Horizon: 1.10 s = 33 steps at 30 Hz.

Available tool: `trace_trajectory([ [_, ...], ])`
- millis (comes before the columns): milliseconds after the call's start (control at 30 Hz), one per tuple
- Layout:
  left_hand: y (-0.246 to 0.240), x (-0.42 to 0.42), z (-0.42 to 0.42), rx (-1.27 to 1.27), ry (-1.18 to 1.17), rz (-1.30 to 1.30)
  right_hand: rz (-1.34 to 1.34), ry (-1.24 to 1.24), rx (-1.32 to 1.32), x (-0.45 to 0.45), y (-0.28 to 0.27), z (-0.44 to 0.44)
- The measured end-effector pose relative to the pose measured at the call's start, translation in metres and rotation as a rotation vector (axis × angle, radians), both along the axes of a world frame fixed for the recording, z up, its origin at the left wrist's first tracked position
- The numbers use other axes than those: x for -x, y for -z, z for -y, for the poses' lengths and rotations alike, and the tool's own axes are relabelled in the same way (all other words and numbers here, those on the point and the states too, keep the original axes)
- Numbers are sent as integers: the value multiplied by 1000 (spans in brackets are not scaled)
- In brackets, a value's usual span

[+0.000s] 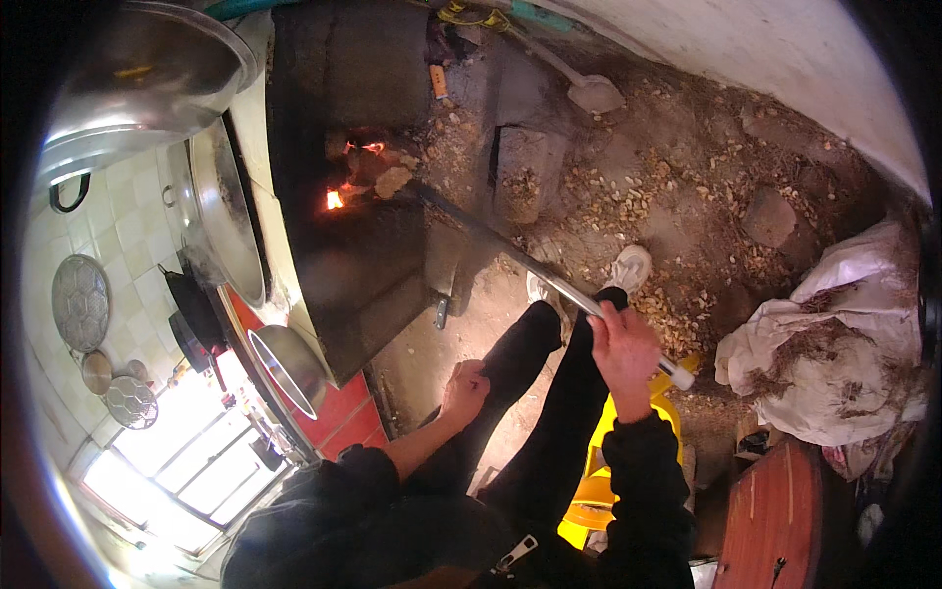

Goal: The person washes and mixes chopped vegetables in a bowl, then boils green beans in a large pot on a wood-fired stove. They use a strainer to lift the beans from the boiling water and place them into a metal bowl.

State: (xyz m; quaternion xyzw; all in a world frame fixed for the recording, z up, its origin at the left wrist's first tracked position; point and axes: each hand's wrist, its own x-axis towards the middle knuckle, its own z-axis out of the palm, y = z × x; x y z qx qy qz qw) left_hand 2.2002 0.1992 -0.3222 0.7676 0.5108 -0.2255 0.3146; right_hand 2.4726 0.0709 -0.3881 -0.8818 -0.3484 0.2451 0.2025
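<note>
My right hand (625, 350) is closed around a long metal pole (533, 269) close to its pale end cap. The pole slants away to the dark firebox (368, 173) of a stove, and its far tip is at the opening, beside a light brown lump (392, 182). Small flames and glowing embers (335, 199) burn inside. Resting on my left thigh, my left hand (465, 386) has its fingers curled in, with nothing seen in it.
Peanut shells (633, 199) litter the dirt floor. A small shovel (596, 93) lies at the far side. White sacks (839, 361) slump on the right. A knife (441, 312) is beside the stove. A steel bowl (291, 368) and a large wok (228, 213) are on the left.
</note>
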Motion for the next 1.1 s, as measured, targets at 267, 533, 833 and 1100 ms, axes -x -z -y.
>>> trace_trajectory([
  [267,-15,-14,0,18,-214,0,-82,41,-3,-6,-12,25],
  [533,-16,-12,4,27,-231,-51,-61,3,-103,4,-2,-28],
  [833,-13,-3,-10,8,-257,-10,-170,94,-77,-8,-33,45],
  [1100,-12,7,-14,51,-323,4,-94,338,73,-24,-23,94],
])
